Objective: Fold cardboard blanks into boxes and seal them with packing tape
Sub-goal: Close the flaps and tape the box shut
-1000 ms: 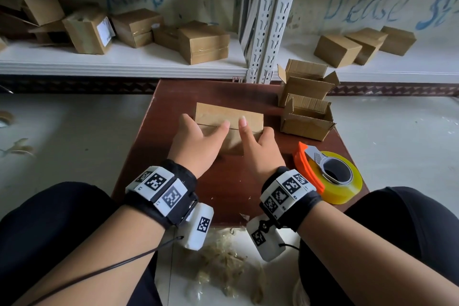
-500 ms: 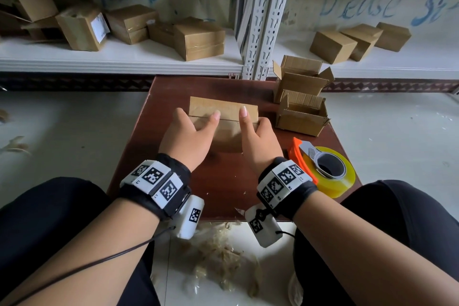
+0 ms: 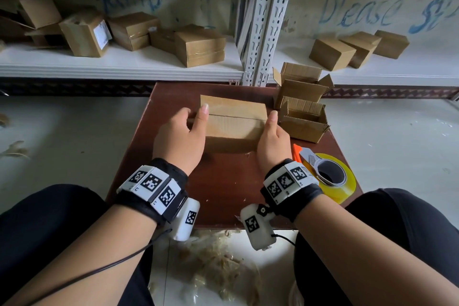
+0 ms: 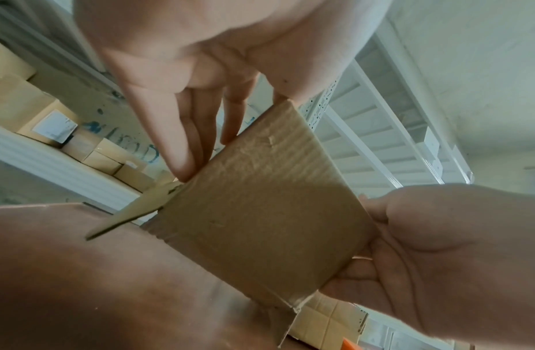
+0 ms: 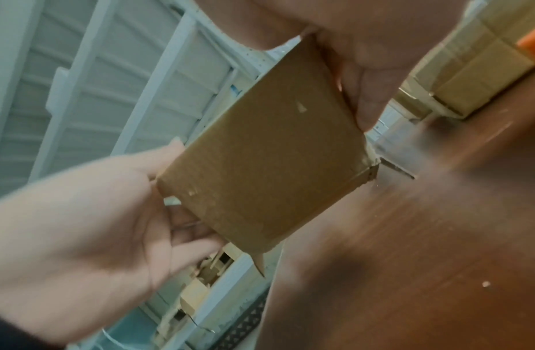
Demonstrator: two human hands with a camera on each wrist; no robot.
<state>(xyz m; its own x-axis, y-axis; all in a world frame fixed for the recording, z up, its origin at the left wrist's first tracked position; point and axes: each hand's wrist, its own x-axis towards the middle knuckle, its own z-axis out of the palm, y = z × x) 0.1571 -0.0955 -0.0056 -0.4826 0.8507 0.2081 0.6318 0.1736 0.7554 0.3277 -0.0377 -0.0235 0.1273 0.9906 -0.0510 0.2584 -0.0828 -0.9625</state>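
Both hands (image 3: 182, 136) (image 3: 272, 139) grip box (image 3: 236, 122); open boxes (image 3: 301, 124) just right, tape dispenser (image 3: 327, 176) near.

A brown cardboard box (image 3: 233, 122) sits between the two hands, its top flaps folded shut with an untaped seam across the top. A yellow tape roll in an orange dispenser (image 3: 330, 176) lies just right of the right wrist.

Blue handwriting on the back wall (image 3: 360, 11) behind the shelves reads "Please"; the other scrawls there are unclear.
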